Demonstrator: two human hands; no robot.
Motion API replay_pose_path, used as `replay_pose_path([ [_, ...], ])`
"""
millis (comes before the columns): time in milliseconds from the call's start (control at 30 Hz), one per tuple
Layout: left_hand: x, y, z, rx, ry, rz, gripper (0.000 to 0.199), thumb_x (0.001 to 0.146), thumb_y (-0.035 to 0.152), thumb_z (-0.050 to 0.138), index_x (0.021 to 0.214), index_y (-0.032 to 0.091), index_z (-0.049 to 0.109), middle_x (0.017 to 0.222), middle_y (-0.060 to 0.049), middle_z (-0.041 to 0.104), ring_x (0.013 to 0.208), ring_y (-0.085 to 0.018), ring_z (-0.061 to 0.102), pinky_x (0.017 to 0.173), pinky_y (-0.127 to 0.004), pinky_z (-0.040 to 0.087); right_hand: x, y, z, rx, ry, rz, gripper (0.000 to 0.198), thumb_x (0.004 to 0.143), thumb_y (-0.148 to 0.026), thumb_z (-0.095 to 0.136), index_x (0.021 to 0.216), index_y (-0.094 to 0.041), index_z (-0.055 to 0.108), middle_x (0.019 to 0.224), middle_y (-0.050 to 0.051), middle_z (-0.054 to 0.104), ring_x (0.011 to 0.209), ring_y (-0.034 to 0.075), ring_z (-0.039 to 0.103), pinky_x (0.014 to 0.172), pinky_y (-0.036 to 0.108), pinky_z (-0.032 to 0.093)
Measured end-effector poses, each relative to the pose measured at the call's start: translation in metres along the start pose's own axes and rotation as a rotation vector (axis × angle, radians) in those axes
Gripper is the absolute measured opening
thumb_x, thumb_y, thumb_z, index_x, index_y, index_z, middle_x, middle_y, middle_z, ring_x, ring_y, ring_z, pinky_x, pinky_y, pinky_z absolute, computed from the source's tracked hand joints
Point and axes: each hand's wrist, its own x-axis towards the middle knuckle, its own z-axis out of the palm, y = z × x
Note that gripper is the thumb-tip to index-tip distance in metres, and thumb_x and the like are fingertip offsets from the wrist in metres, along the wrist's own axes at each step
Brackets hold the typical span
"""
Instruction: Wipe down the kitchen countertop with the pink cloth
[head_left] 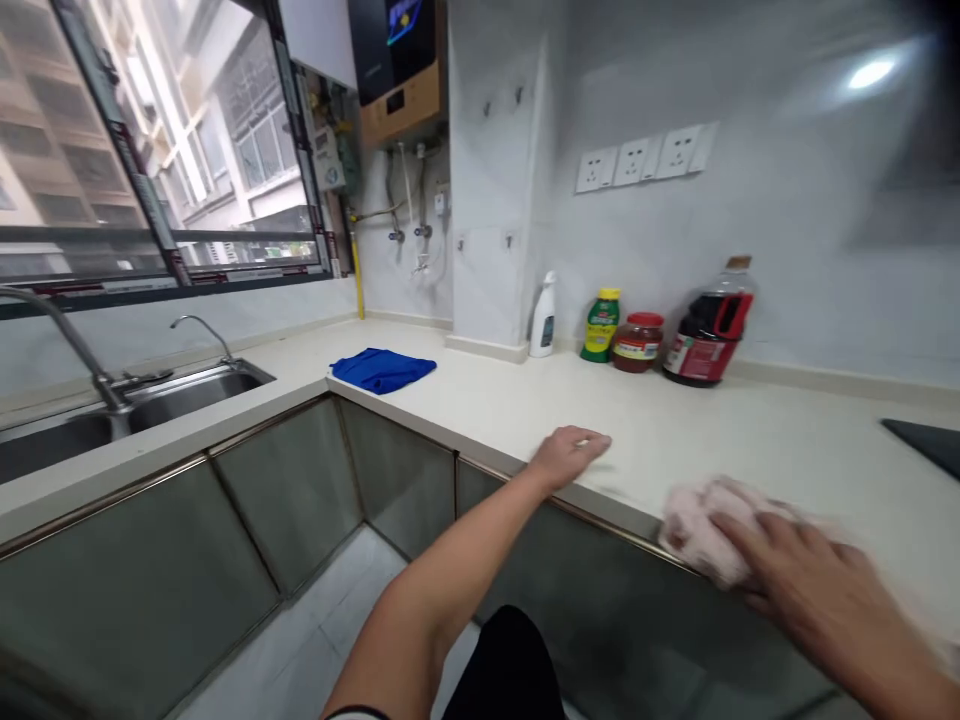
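Observation:
My right hand (810,580) presses a crumpled, pale pinkish cloth (709,525) at the front edge of the cream countertop (480,400). Both the hand and the cloth are blurred by motion. My left hand (568,457) is at the counter's front edge, left of the cloth, with fingers stretched to the right and nothing plainly held. A blue cloth (382,370) lies flat near the counter's inner corner, well away from either hand.
Against the wall stand a white spray bottle (543,318), a green bottle with yellow cap (601,327), a red-lidded jar (637,343) and a large dark-liquid jug (709,325). A black flat object (926,443) lies right. The double sink (202,390) is left, above cabinet doors (277,490).

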Motion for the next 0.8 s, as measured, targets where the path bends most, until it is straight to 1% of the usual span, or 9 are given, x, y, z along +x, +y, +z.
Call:
replay_pose_path([
  [67,0.003,0.000,-0.003,-0.020,0.006,0.004,0.036,0.095,0.043,0.050,0.104,0.018,0.075,0.116,-0.008,0.073,0.114,-0.020,0.063,0.107,-0.034,0.045,0.024,-0.027,-0.016,-0.092,-0.103,-0.006,0.058,0.074,-0.019,0.066,0.132,-0.026,0.059,0.128,0.018,0.057,0.106,0.037,0.053,0.080,0.048,0.041],
  [167,0.003,0.003,-0.006,-0.015,0.032,0.014,0.036,0.097,0.039,0.047,0.105,0.016,0.073,0.117,-0.010,0.072,0.114,-0.020,0.064,0.105,-0.034,0.047,0.064,-0.078,-0.027,-0.098,-0.139,0.048,0.060,0.072,-0.018,0.072,0.129,-0.026,0.058,0.117,0.012,0.061,0.102,0.033,0.052,0.083,0.043,0.039],
  [267,-0.009,0.008,-0.008,0.026,0.103,0.023,0.039,0.097,0.038,0.047,0.124,0.016,0.063,0.131,-0.013,0.064,0.124,-0.022,0.057,0.108,-0.039,0.044,0.098,-0.124,-0.024,-0.053,-0.089,0.125,0.047,0.079,-0.020,0.066,0.126,-0.025,0.060,0.113,0.012,0.062,0.101,0.032,0.052,0.085,0.044,0.038],
  [367,-0.030,0.013,-0.010,0.114,0.151,0.118,0.052,0.097,0.040,0.048,0.144,0.020,0.044,0.148,-0.014,0.050,0.138,-0.024,0.044,0.116,-0.045,0.036,0.118,-0.147,-0.019,0.063,0.003,0.159,0.050,0.084,-0.022,0.060,0.133,-0.022,0.056,0.114,0.015,0.062,0.102,0.033,0.052,0.090,0.048,0.037],
  [433,-0.044,0.014,-0.013,0.232,0.086,0.272,0.060,0.096,0.048,0.050,0.148,0.021,0.038,0.153,-0.014,0.043,0.143,-0.025,0.038,0.119,-0.046,0.030,0.121,-0.145,-0.018,0.150,0.010,0.118,0.055,0.083,-0.021,0.060,0.138,-0.020,0.053,0.118,0.015,0.061,0.104,0.032,0.052,0.093,0.047,0.037],
  [533,-0.059,0.013,-0.015,0.420,-0.129,0.434,0.071,0.093,0.060,0.051,0.151,0.024,0.034,0.154,-0.014,0.045,0.144,-0.027,0.038,0.119,-0.046,0.028,0.111,-0.123,-0.019,0.251,-0.083,-0.035,0.058,0.079,-0.021,0.065,0.135,-0.017,0.053,0.123,0.015,0.059,0.109,0.029,0.052,0.094,0.041,0.038],
  [633,-0.063,0.016,-0.011,0.579,-0.229,0.412,0.085,0.085,0.067,0.059,0.154,0.027,0.029,0.154,-0.014,0.045,0.143,-0.030,0.038,0.117,-0.048,0.027,0.089,-0.088,-0.013,0.294,-0.103,-0.124,0.066,0.077,-0.027,0.069,0.139,-0.018,0.048,0.137,0.014,0.053,0.125,0.030,0.045,0.100,0.041,0.036],
  [700,-0.061,0.022,-0.003,0.703,-0.236,0.348,0.092,0.079,0.067,0.068,0.153,0.028,0.031,0.154,-0.015,0.042,0.140,-0.035,0.038,0.112,-0.051,0.029,0.072,-0.064,-0.005,0.260,-0.085,-0.066,0.069,0.078,-0.030,0.067,0.142,-0.024,0.044,0.145,0.012,0.048,0.135,0.031,0.039,0.103,0.046,0.033],
  [800,-0.055,0.039,0.018,0.863,-0.247,0.249,0.084,0.076,0.059,0.075,0.146,0.027,0.041,0.140,-0.017,0.053,0.126,-0.038,0.048,0.102,-0.052,0.035,0.045,-0.031,0.005,0.220,-0.125,0.037,0.058,0.082,-0.032,0.061,0.138,-0.028,0.047,0.144,0.011,0.050,0.134,0.031,0.043,0.102,0.052,0.032],
])
